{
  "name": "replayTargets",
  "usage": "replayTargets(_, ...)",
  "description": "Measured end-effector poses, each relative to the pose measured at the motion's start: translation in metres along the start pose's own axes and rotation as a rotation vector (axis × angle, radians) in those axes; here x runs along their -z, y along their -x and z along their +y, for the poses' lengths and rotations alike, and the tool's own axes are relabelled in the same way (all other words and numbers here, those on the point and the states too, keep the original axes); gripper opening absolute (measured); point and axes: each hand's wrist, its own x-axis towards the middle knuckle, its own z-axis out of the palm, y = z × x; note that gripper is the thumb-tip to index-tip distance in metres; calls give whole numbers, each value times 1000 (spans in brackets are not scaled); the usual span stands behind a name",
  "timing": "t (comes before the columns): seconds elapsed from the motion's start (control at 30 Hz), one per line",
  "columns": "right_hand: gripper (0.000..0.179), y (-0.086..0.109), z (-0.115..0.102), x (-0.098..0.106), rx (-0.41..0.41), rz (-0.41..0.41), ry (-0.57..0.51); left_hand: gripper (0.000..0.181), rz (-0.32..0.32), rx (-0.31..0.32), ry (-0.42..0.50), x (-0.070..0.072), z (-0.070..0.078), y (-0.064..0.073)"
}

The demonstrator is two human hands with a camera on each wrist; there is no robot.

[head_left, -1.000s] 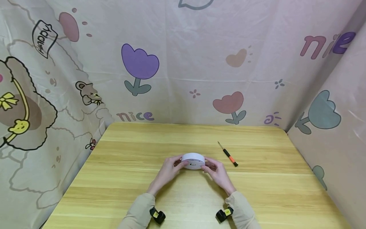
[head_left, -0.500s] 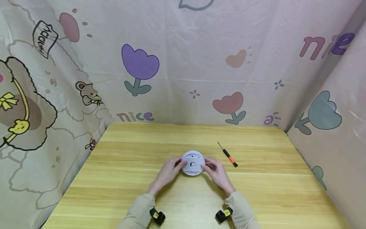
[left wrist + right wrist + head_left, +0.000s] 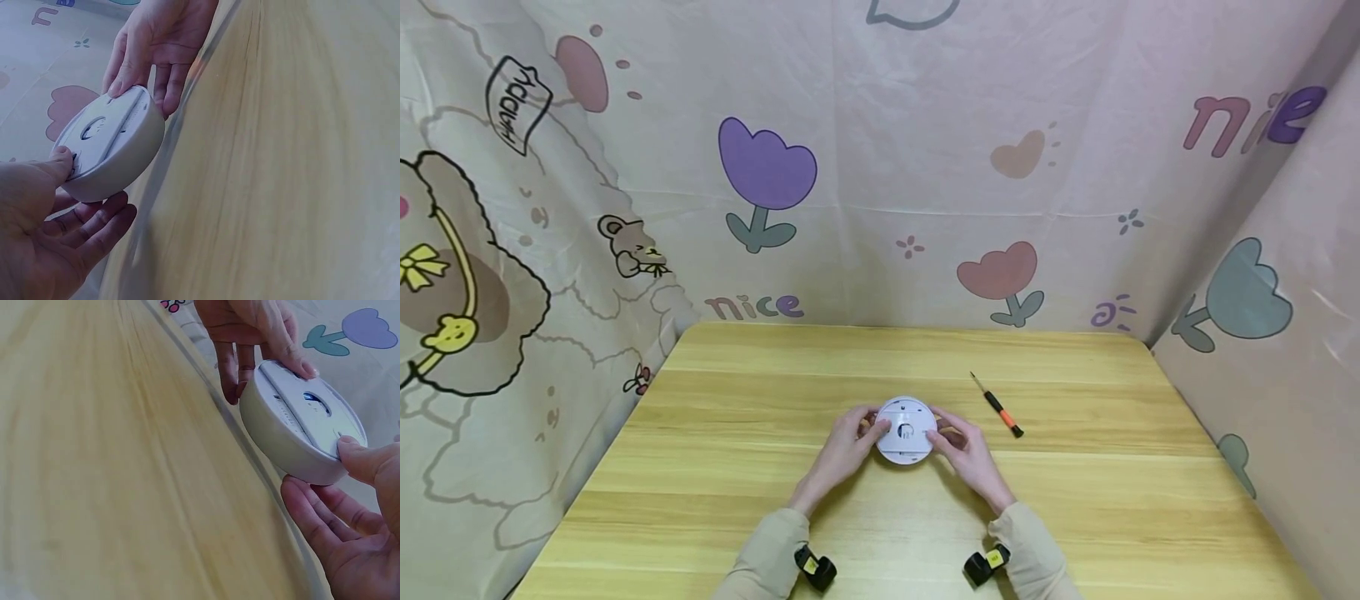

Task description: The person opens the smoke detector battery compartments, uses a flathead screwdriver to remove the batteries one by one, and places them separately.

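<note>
Both hands hold a round white device [image 3: 906, 446], shaped like a smoke alarm, over the middle of the table. Its flat face, with a raised band across it and a round hole at the centre, is turned up toward the head view. My left hand [image 3: 842, 450] grips the left edge, thumb on the face and fingers underneath. On the opposite edge, my right hand [image 3: 973, 454] pinches it the same way. In the left wrist view the smooth side wall of the device [image 3: 122, 165] shows. The right wrist view shows small printing beside the band on the device [image 3: 322, 422].
A small screwdriver [image 3: 1000, 408] with a black and orange handle lies on the wooden table [image 3: 737, 392], right of the hands, tip pointing away. Patterned cloth [image 3: 880, 150] hangs behind the table and along both sides. A black wrist camera sits at each sleeve.
The device has tilted between the hands: its side wall faced the head view before, and now its flat face shows nearly full round. Both hands keep their grip and have hardly moved.
</note>
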Motion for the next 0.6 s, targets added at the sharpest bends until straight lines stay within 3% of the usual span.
replayTargets(0.33,47,1,-3,-1,-63,8,-28,42,-25,-11,48,1,2,1)
replayTargets(0.6,49,3,-2,0,-10,-17,-15,43,-7,-5,48,-1,2,2)
